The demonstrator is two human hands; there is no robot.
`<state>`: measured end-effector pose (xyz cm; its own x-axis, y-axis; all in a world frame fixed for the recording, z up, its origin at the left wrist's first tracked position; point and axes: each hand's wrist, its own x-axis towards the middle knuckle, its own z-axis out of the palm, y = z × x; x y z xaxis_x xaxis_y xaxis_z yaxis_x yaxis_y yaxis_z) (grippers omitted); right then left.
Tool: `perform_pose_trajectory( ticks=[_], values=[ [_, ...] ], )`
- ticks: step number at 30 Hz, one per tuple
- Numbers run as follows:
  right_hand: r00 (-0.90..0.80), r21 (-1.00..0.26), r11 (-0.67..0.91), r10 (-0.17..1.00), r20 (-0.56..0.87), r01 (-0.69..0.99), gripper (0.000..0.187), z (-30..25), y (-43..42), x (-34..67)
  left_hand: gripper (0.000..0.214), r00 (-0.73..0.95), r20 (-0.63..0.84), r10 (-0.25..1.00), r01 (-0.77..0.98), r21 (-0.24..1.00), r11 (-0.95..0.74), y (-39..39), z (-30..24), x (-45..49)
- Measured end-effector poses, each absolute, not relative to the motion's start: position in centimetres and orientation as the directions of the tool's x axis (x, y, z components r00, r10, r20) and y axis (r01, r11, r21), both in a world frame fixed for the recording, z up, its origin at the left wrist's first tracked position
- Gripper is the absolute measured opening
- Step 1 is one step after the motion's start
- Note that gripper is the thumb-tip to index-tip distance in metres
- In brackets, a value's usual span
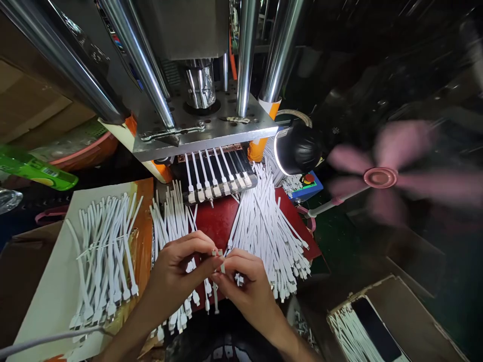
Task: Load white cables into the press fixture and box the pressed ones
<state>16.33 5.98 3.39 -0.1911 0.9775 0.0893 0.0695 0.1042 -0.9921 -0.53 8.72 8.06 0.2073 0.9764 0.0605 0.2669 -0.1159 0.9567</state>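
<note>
My left hand (181,269) and my right hand (245,284) meet over a red mat (217,223), fingers pinched together on the connector ends of short white cables (219,254). More white cables hang below my fingers. A pile of white cables (269,226) lies to the right of my hands, another pile (171,218) to the left. Straight ahead, a dark mould (215,176) holds a row of several white cables under the steel plate of a press (206,133).
A bundle of white cables (103,251) lies on white card at the left. A spinning pink fan (381,178) and a round black lamp (296,148) stand to the right. A cardboard box (381,322) with cables sits at lower right. A green bottle (33,171) lies at far left.
</note>
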Motion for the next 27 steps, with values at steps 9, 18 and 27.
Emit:
perform_pose_trajectory(
  ticks=[9,18,27],
  values=[
    [-0.542,-0.984,0.031,0.838,-0.070,0.174,0.031,2.8,5.3,18.4,0.019,-0.006,0.269,0.963,0.503,0.833,-0.230,16.6,7.7,-0.2],
    [-0.443,-0.907,0.211,0.896,0.030,0.365,0.036,7.9,22.6,26.2,0.023,0.050,0.353,0.934,0.620,0.722,-0.306,27.4,5.0,3.8],
    [-0.477,-0.842,0.420,0.848,0.232,0.337,0.060,5.5,31.5,23.3,0.040,0.387,0.388,0.837,0.634,0.547,-0.547,24.0,4.9,2.1]
  ],
)
